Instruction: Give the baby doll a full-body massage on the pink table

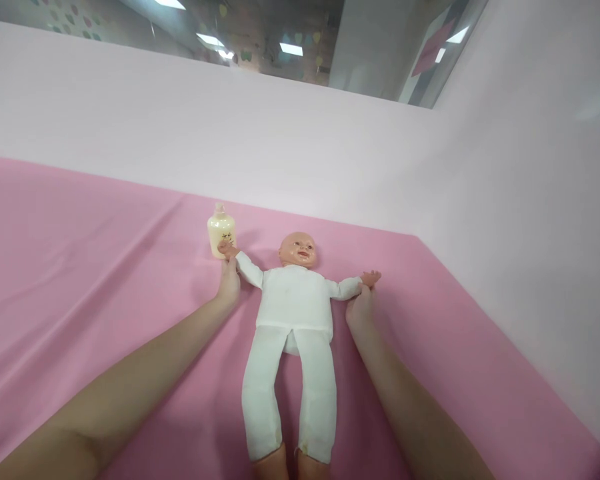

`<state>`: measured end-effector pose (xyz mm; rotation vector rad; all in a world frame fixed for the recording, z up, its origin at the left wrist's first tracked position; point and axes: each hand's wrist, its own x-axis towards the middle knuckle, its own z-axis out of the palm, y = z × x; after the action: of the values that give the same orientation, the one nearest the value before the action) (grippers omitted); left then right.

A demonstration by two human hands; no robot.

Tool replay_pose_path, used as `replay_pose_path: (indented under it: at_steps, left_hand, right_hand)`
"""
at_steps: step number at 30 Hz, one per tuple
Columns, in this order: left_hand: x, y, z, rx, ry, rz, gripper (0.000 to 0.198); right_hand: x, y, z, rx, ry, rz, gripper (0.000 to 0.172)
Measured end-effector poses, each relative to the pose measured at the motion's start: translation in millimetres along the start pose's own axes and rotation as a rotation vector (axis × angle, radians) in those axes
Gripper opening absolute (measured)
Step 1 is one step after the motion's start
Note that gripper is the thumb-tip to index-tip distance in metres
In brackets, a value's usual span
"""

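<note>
One doll (294, 300) lies face-up, wrists pinched by left grip (229, 280) and right grip (361, 307), a bottle (221, 228) near the left

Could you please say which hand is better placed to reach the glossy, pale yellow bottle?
Probably the left hand: it's close to the bottle, while the right hand is across the white-clothed doll.

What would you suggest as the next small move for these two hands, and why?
I would probably bring the doll's arms gently inward: the doll lies with them spread wide, and the left hand and right hand each grip one near the wrist.
</note>
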<state>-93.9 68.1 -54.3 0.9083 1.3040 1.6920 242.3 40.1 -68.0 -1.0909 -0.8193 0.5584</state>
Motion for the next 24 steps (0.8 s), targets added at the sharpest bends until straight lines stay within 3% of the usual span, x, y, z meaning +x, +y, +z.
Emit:
replay_pose_path:
  at_steps: [6,13,15,19,24]
  left_hand:
    - [0.4,1.7,1.4,-0.044,0.046,-0.039,0.034]
    - [-4.3,6.8,1.2,-0.014,-0.008,-0.002,0.035]
    - [-9.0,8.8,0.6,0.03,-0.087,0.096,0.036]
    - [-24.5,15.9,1.5,0.259,-0.331,0.432,0.043]
    - [-39.0,25.7,5.6,0.6,-0.576,0.737,0.044]
  right_hand:
    - [7.9,18.0,-9.3,0.011,0.005,0.001,0.062]
    - [-4.6,-6.9,0.5,-0.021,-0.027,-0.02,0.065]
    - [-14.7,-25.1,8.1,-0.03,-0.069,-0.074,0.067]
    - [-36.5,-58.4,21.9,-0.053,-0.292,-0.248,0.066]
    - [-47.5,-65.9,23.1,-0.354,-0.509,-0.338,0.061]
